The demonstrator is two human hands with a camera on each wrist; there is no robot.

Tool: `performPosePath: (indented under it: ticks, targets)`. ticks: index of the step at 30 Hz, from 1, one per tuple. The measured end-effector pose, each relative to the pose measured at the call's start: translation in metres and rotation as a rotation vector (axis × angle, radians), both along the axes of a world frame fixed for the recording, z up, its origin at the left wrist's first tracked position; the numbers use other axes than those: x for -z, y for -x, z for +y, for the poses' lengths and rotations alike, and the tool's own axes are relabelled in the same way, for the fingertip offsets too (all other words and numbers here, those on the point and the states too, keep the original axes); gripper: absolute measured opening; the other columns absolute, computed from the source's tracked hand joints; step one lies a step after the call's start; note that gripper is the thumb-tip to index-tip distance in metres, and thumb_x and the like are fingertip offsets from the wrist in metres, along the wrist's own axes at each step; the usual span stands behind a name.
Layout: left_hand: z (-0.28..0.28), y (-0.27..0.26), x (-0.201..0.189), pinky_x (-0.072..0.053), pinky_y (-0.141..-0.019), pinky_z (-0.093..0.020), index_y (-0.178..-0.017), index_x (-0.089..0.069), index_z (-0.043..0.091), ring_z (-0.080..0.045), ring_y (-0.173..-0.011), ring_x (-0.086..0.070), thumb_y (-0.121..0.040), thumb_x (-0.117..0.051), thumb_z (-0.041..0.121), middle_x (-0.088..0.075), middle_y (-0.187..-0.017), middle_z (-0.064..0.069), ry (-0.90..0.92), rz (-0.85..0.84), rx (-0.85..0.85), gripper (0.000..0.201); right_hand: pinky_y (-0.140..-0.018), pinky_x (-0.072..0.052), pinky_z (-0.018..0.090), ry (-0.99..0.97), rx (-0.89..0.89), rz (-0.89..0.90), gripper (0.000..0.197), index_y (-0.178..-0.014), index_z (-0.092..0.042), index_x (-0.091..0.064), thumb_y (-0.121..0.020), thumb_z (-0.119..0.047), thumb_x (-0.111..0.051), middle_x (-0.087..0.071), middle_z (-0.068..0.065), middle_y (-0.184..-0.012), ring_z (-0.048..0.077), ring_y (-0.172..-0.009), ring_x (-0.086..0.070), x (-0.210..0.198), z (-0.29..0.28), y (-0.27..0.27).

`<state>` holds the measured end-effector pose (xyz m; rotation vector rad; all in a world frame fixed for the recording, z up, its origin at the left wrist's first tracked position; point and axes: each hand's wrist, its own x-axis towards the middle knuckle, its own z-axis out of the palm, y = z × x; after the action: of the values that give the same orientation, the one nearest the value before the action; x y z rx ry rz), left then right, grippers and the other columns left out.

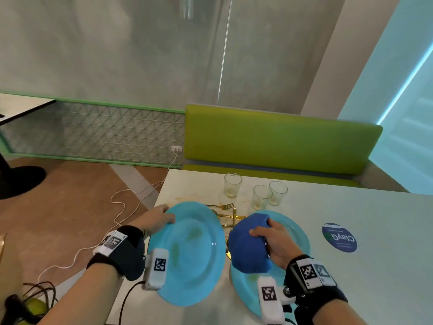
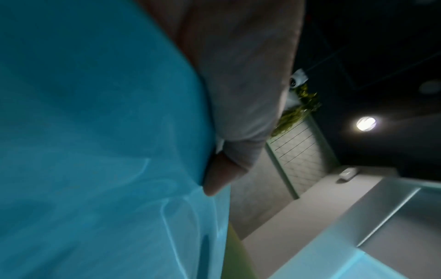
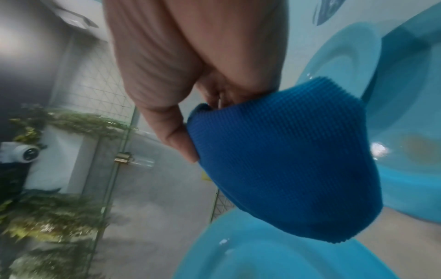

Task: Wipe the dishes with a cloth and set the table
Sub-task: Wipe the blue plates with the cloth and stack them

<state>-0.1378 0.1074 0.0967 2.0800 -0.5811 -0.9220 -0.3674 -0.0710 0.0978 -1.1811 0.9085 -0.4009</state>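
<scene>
Here your left fingers (image 1: 164, 211) curl over the far rim of the raised plate (image 1: 189, 252), thumb on its upper face, so your left hand (image 1: 155, 220) grips it at its upper left edge and holds it tilted, its face turned toward you, above the table's (image 1: 375, 266) near left corner. Yellowish smears show on that face. From the left wrist view the plate fills the frame beside the palm, with one fingertip (image 2: 216, 181) pressed against it.

Your right fingers (image 1: 257, 232) are closed around the bunched blue cloth (image 1: 249, 247); the right wrist view shows the thumb (image 3: 176, 136) pinching the fabric against the other fingers. Your right hand (image 1: 276, 242) holds the cloth just above the second plate (image 1: 298, 233), which lies flat on the table; whether the cloth touches it you cannot tell. The cloth sits just beside the raised plate's right rim.

Both forearms reach forward, wrists strapped with black bands. Beyond the plates lie a gold fork (image 1: 221, 206) and other gold cutlery (image 1: 230, 218), then three glasses (image 1: 261, 197). A round blue sticker (image 1: 339, 238) lies to the right.
</scene>
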Motion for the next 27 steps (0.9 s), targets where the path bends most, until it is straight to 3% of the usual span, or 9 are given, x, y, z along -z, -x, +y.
performPosePath:
  ticks: [3, 7, 9, 12, 14, 17, 20, 22, 27]
  targets:
    - [-0.011, 0.024, -0.016, -0.049, -0.066, -0.033, -0.104, -0.052, 0.008, -0.025, -0.07, -0.061, -0.091, -0.051, 0.005, -0.065, -0.09, -0.012, 0.286, 0.182, -0.113, 0.013, -0.077, -0.05, 0.041, 0.19, 0.045, 0.032, 0.034, -0.108, -0.002, -0.055, -0.077, 0.01, -0.062, -0.063, 0.015, -0.101, 0.03, -0.09, -0.06, -0.005, 0.0, 0.002]
    - [-0.03, 0.074, -0.009, -0.053, -0.05, -0.024, -0.106, -0.053, 0.021, -0.011, -0.07, -0.067, -0.099, -0.042, 0.016, -0.068, -0.094, 0.002, 0.55, 0.315, -0.196, 0.013, -0.082, -0.049, 0.038, 0.569, 0.036, 0.239, 0.037, -0.11, -0.006, -0.049, -0.079, -0.009, -0.069, -0.063, 0.009, -0.093, 0.026, -0.091, -0.06, -0.01, 0.002, 0.004]
    - [-0.04, 0.1, -0.002, -0.055, -0.057, -0.025, -0.107, -0.054, 0.023, -0.014, -0.081, -0.067, -0.101, -0.039, 0.022, -0.068, -0.102, 0.001, 0.625, 0.364, -0.225, 0.017, -0.083, -0.044, 0.033, 0.726, -0.027, 0.329, 0.042, -0.118, -0.008, -0.046, -0.083, -0.02, -0.067, -0.06, 0.005, -0.101, 0.022, -0.096, -0.056, -0.013, 0.009, 0.007]
    - [-0.046, 0.13, 0.006, -0.056, -0.074, -0.032, -0.121, -0.051, 0.02, -0.017, -0.094, -0.065, -0.101, -0.035, 0.027, -0.065, -0.113, -0.001, 0.666, 0.463, -0.264, 0.026, -0.101, -0.035, 0.038, 1.015, -0.191, 0.584, 0.05, -0.131, -0.017, -0.044, -0.087, -0.039, -0.054, -0.045, 0.008, -0.132, 0.031, -0.118, -0.039, -0.009, 0.018, 0.014]
    - [-0.047, 0.141, 0.011, -0.052, -0.089, -0.04, -0.131, -0.045, 0.015, -0.024, -0.107, -0.062, -0.101, -0.035, 0.029, -0.061, -0.123, -0.005, 0.664, 0.505, -0.293, 0.034, -0.104, -0.032, 0.042, 1.092, -0.265, 0.692, 0.056, -0.134, -0.026, -0.042, -0.083, -0.047, -0.038, -0.034, 0.008, -0.137, 0.033, -0.123, -0.03, -0.005, 0.025, 0.019]
    - [-0.047, 0.147, 0.015, -0.045, -0.1, -0.046, -0.135, -0.042, 0.01, -0.028, -0.114, -0.058, -0.101, -0.035, 0.029, -0.058, -0.129, -0.011, 0.663, 0.498, -0.323, 0.04, -0.094, -0.039, 0.049, 1.255, -0.346, 0.601, 0.057, -0.128, -0.03, -0.048, -0.079, -0.047, -0.023, -0.037, 0.009, -0.135, 0.034, -0.12, -0.032, 0.006, 0.039, 0.027]
    - [-0.043, 0.144, 0.013, -0.045, -0.1, -0.047, -0.126, -0.049, 0.006, -0.029, -0.107, -0.059, -0.101, -0.033, 0.026, -0.06, -0.122, -0.016, 0.713, 0.467, -0.364, 0.035, -0.079, -0.05, 0.044, 1.396, -0.411, 0.35, 0.035, -0.113, -0.035, -0.053, -0.081, -0.03, -0.039, -0.052, 0.008, -0.12, 0.025, -0.1, -0.038, 0.024, 0.06, 0.035]
    - [-0.039, 0.138, 0.012, -0.042, -0.104, -0.049, -0.123, -0.05, 0.01, -0.03, -0.113, -0.057, -0.101, -0.032, 0.027, -0.058, -0.126, -0.016, 0.723, 0.411, -0.361, 0.033, -0.078, -0.051, 0.034, 1.435, -0.458, 0.255, 0.038, -0.11, -0.038, -0.053, -0.079, -0.017, -0.049, -0.055, 0.007, -0.115, 0.022, -0.096, -0.041, 0.039, 0.071, 0.044]
    - [-0.032, 0.114, 0.008, -0.051, -0.086, -0.037, -0.119, -0.051, 0.022, -0.018, -0.095, -0.062, -0.101, -0.033, 0.03, -0.062, -0.114, -0.002, 0.709, 0.335, -0.247, 0.027, -0.075, -0.053, 0.035, 1.363, -0.263, 0.274, 0.048, -0.101, -0.032, -0.055, -0.064, -0.002, -0.055, -0.053, 0.012, -0.103, 0.034, -0.082, -0.057, 0.05, 0.034, 0.062]
